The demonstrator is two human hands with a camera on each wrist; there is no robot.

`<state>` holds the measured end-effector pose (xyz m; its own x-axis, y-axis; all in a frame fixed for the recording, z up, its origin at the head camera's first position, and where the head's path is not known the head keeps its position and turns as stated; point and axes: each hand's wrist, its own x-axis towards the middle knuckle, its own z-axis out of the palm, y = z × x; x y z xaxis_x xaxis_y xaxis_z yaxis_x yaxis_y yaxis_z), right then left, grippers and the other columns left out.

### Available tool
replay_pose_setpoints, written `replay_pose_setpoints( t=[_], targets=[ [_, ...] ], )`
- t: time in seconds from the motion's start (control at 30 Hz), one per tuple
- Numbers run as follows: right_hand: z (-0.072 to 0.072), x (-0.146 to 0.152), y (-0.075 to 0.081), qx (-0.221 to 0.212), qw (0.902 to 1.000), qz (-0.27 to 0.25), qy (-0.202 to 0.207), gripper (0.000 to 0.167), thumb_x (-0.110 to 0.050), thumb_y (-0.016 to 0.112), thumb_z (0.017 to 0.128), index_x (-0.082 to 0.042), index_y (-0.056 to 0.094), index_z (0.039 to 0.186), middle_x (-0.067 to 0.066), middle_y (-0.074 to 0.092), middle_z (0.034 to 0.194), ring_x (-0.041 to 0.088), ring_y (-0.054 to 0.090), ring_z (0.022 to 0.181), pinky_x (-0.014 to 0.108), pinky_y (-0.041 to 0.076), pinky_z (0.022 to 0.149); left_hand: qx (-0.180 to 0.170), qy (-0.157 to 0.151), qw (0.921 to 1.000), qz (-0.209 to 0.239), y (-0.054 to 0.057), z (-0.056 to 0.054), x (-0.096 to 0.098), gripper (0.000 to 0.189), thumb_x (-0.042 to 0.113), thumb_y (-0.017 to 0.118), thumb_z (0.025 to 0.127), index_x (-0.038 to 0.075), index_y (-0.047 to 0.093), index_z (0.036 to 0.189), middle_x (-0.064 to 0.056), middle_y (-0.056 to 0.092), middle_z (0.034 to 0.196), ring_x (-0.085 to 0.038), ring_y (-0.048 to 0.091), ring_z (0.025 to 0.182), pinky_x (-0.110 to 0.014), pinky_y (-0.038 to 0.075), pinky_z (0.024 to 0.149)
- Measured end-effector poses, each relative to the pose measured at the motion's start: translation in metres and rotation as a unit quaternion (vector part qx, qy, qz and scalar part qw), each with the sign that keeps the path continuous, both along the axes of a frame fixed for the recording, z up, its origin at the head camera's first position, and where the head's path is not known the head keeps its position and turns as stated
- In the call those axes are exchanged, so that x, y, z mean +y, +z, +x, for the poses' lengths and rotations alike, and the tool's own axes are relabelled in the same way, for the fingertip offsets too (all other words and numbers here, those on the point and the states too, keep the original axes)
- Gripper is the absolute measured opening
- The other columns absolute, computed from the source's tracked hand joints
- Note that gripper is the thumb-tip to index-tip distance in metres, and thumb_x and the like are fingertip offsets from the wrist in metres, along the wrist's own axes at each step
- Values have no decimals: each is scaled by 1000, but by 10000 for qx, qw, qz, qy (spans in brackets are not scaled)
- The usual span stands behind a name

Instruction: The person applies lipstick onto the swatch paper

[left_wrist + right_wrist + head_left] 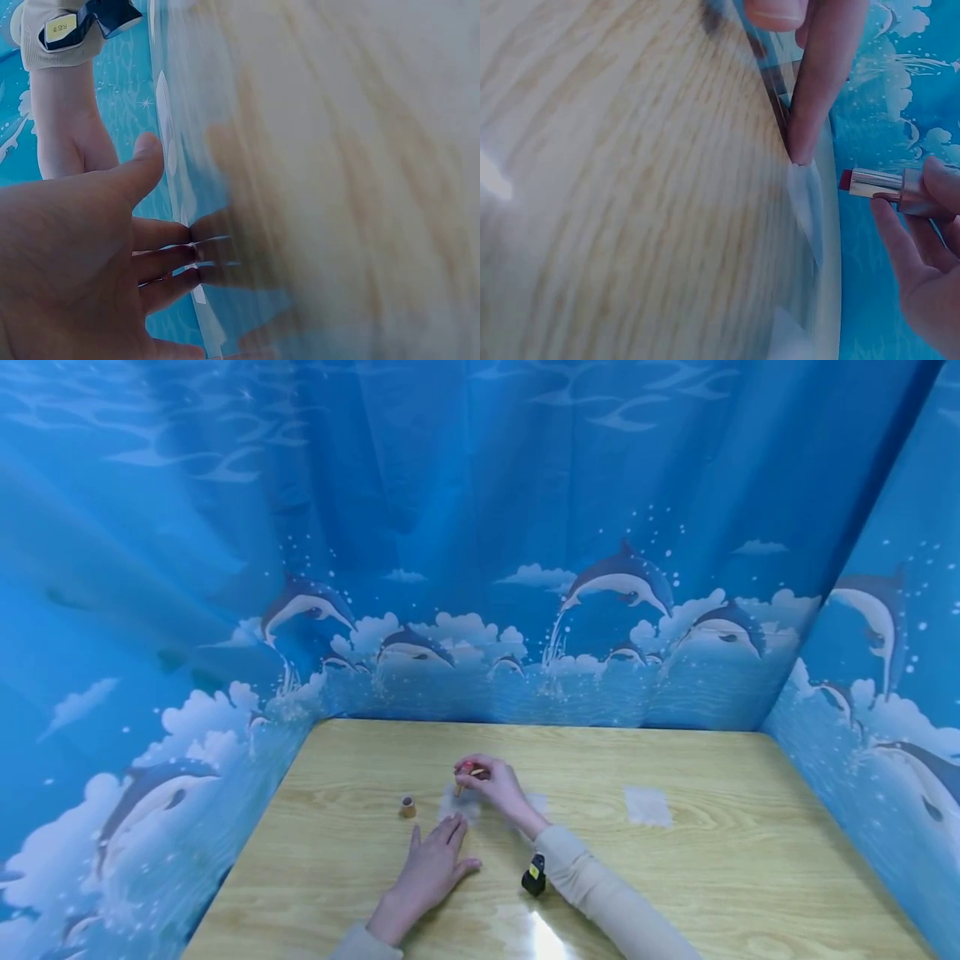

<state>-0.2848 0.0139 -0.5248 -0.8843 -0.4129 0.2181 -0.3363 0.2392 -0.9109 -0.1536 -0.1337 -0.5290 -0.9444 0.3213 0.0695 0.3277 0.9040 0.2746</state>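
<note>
I see the right hand (495,785) pinching the lipstick (885,186) between thumb and fingers, ahead of the left hand (433,868) and a bit to its right. The right wrist view shows the red end pointing at the table (337,877). I can't tell if it touches the thin white sheet (450,807) under it. The left hand lies flat with its fingers spread, and its fingertips touch the near edge of that sheet.

Here is what I think could go wrong. If the right hand pushes too hard, the soft red end may bend or snap. If the left fingers lift or press too lightly, the thin sheet may slide or crumple. If the lipstick goes past the edge, it may mark the table.

The little brown cap (408,807) stands just past the left fingertips, on their left. A bump from that hand could tip it over and make it roll. Another white sheet (537,803) sits partly behind the right forearm, so a low sleeve might drag it.
</note>
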Motion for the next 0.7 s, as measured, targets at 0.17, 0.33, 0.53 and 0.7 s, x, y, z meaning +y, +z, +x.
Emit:
replay_pose_setpoints(
  t=[0.17,0.33,0.53,0.7],
  targets=[
    [0,-7,-4,147,9997,166,63,22,-13,74,93,-4,73,114,12,75,107,22,71,94,24,59,82,14,-38,10000,24,-1,-2,0,72,46,64,96,-4,49,146,-21,47,151,-40,46,138,-76,29,109],
    [0,-12,-8,197,9995,215,129,22,-12,74,92,-4,73,113,11,75,106,22,72,92,25,59,82,19,-49,10000,34,-3,-3,0,72,47,63,96,-3,48,146,-21,46,152,-39,45,140,-76,28,109],
    [1,-15,-10,240,9985,434,219,23,-14,74,93,-6,73,114,10,74,108,22,71,95,28,59,86,-72,-9,10000,-15,-2,-2,1,73,48,62,96,-3,48,147,-21,45,154,-38,43,141,-76,28,110],
    [2,-16,-11,237,9974,597,313,22,-13,73,94,-7,73,115,9,74,110,24,71,97,29,59,87,-103,-12,9999,-13,1,-1,1,72,47,62,96,-4,49,146,-22,44,153,-39,43,141,-76,27,110]
  ],
)
